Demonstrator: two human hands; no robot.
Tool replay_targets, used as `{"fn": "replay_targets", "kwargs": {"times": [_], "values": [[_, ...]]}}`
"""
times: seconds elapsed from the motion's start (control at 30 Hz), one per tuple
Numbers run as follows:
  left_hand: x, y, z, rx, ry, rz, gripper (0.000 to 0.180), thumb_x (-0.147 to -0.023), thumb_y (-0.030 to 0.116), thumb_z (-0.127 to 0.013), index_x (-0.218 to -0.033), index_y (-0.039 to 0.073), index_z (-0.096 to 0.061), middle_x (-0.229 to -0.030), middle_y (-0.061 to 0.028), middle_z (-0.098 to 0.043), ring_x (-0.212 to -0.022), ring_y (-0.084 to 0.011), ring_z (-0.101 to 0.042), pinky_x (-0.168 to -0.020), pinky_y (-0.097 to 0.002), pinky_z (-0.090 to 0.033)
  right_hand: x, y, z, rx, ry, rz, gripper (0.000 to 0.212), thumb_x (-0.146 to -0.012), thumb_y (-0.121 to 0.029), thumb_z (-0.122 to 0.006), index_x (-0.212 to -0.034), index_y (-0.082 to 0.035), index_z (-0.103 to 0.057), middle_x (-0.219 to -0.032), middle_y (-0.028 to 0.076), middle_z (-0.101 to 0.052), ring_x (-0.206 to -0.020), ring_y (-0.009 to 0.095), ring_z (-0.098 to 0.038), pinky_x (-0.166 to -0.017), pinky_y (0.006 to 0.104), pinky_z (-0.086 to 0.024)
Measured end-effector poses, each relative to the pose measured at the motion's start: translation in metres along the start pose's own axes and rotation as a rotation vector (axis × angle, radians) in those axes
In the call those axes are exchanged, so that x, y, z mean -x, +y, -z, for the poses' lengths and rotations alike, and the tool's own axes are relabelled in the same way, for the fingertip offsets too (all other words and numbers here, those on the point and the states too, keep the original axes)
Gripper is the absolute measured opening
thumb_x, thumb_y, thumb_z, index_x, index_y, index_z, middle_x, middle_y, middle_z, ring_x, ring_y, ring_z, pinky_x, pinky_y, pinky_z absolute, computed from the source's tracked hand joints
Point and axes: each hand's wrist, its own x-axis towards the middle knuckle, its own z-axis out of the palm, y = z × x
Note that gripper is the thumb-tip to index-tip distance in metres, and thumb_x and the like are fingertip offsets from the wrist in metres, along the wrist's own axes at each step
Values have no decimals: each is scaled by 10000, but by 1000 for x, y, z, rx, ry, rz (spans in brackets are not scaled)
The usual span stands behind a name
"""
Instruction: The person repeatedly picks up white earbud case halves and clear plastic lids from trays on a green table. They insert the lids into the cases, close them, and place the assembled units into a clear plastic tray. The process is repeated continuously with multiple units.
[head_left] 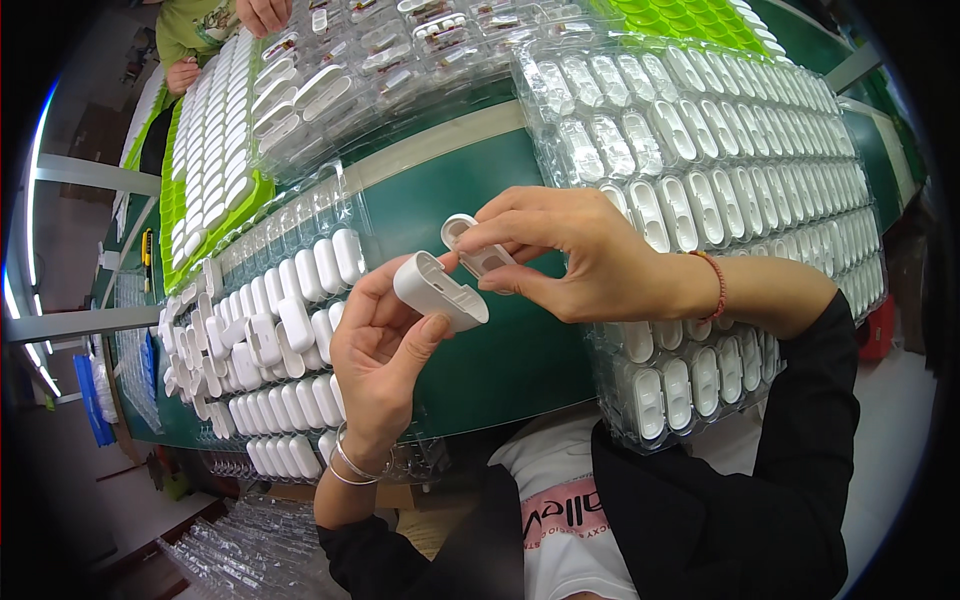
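My left hand [375, 365] grips a white plastic earbud-case body [436, 292] between thumb and fingers. The body is tilted, with its notched open end toward my right hand. Between the fingertips of my right hand [575, 250] is a small white oval case lid [487, 261], its hollow side partly showing. Lid and body are close together above the green tabletop [500, 360]; whether they touch, I cannot tell. My right fingers cover part of the lid.
On the right, stacked clear trays [648, 400] hold rows of white oval shells. A left tray [350, 200] carries white case bodies, with several heaped loosely. Farther back are green trays [262, 195] and clear trays [330, 135] of parts. Another person's hand [264, 14] shows at the far left.
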Motion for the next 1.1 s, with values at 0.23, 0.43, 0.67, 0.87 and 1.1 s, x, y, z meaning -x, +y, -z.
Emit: {"fn": "replay_targets", "kwargs": {"times": [0.23,0.43,0.67,0.87,1.1], "values": [[0,2,3,5,28,-19,456,-913,32,-624,-1318,-27,-421,-1289,-218,-577,-1135,-216,-601,-929,-339,-529,-2,-1,1,-46,-17,-65,338,-810,44,-689,-1142,-15,-659,-1111,148,-644,-911,204,-681,-788,310,-609],[0,1,0,-29,31,-46,442,-918,37,-619,-1309,-28,-424,-1289,-220,-575,-1140,-218,-600,-925,-336,-529,-2,-3,2,-62,-29,-56,330,-830,30,-673,-1155,-18,-655,-1132,159,-638,-912,204,-679,-818,315,-601],[2,-1,-8,-6,90,51,457,-915,68,-631,-1312,-52,-438,-1157,-153,-620,-957,-160,-624,-782,-270,-519,-1,5,1,17,48,46,345,-818,34,-694,-1153,-43,-666,-1056,133,-671,-861,188,-690,-724,279,-580],[-3,-5,-9,82,71,90,401,-918,55,-650,-1265,-46,-476,-1142,-145,-626,-1005,-168,-623,-819,-286,-517,1,5,-2,249,88,210,302,-794,14,-732,-1085,-46,-681,-1005,117,-674,-816,231,-692,-673,281,-561],[-4,-7,-16,60,104,46,365,-892,18,-671,-1211,-38,-502,-1128,-137,-633,-1031,-167,-625,-890,-288,-511,3,0,-3,408,81,234,271,-795,-19,-732,-1057,-67,-680,-958,85,-641,-708,211,-670,-545,270,-543]]}}
